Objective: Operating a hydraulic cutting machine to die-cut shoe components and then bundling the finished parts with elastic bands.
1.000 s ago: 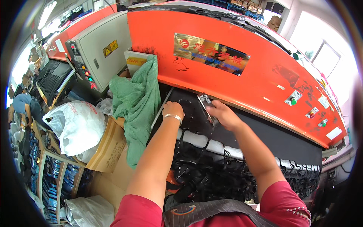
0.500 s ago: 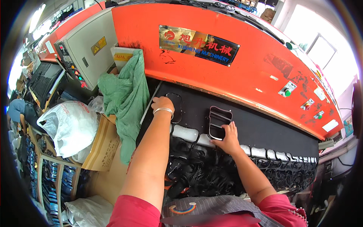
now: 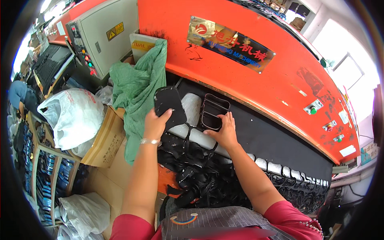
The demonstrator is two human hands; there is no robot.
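Observation:
A rounded black flat piece (image 3: 171, 100) with pale specks along its edge is pinched in my left hand (image 3: 155, 123), thumb on top, raised over the left end of the black sheet (image 3: 276, 130). Beside it, a white sole-shaped gap (image 3: 191, 109) opens in the sheet. Just right of that gap stands a dark metal cutting die (image 3: 202, 116), a hollow outline with crossbars inside. My right hand (image 3: 225, 134) grips the die's near right side between thumb and fingers. A row of white gaps, split by thin black strips, runs along the sheet's near edge.
Black offcut strips (image 3: 200, 172) hang in a tangle below the near edge. An orange machine body (image 3: 248, 36) with buttons rises behind the sheet. On the left are a green cloth (image 3: 138, 88), a white plastic bag (image 3: 74, 116), a cardboard box (image 3: 106, 142) and a grey control cabinet (image 3: 108, 44).
My left hand has lifted the black piece out of its outline, leaving a white gap. The die in my right hand has come over beside that gap. The view has shifted too.

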